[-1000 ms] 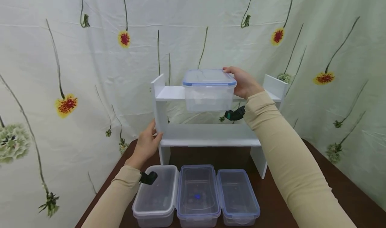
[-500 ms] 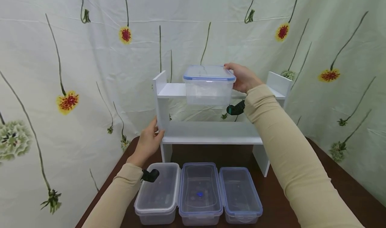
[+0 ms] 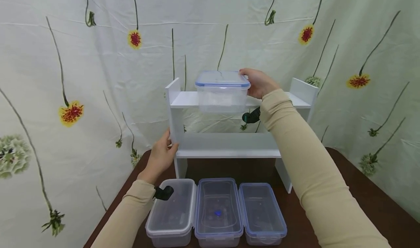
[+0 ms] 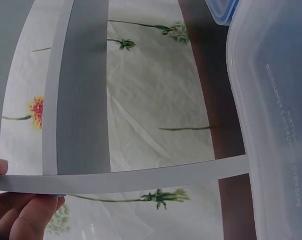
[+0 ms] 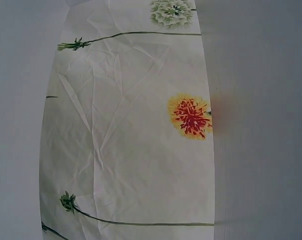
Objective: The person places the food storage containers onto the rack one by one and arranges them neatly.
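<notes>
Apparently steadying the white shelf unit (image 3: 229,146) with the left hand (image 3: 160,157), curled onto the front edge of its left side panel, while holding the blue-rimmed container (image 3: 223,98) with the right hand (image 3: 260,83), gripping at the lid's right side. Container lidded, roughly level, at the upper board (image 3: 184,99) and left of its centre, base showing lower than the front edge; contact with the board impossible to tell. To do this well, press the panel firmly against any rocking. Support the wall as well as the lid, in case of the lid pulling loose. For any move backward, first raise the base clear of the front edge. Stay well above the three lidded containers (image 3: 219,204), side by side on the tabletop (image 3: 295,222).
</notes>
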Demonstrator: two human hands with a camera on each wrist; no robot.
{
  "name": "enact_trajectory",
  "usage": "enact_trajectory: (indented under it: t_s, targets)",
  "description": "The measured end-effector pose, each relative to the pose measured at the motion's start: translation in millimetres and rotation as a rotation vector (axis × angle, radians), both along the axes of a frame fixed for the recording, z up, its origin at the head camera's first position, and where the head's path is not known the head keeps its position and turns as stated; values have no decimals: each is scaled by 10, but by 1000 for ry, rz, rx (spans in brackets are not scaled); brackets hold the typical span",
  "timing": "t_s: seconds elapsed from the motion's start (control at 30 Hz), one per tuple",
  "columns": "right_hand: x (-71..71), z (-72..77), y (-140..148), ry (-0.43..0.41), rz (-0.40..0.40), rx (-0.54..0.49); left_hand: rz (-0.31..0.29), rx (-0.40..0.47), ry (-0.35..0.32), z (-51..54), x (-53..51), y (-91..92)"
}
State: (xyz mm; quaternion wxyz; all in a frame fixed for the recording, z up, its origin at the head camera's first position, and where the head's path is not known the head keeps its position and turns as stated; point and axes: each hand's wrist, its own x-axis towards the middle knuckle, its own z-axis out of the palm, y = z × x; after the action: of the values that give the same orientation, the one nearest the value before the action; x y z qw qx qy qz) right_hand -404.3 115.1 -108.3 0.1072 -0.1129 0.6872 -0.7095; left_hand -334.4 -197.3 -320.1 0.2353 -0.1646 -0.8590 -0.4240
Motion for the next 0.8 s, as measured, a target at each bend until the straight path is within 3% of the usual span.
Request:
enact_trajectory:
  t_s: [0.2, 0.8]
  targets:
    - [-67, 14, -54, -7, -34, -15, 16, -7, 18, 17, -17, -5]
    - [-160, 21, -149, -8, -109, 66, 23, -29, 71, -23, -14, 27]
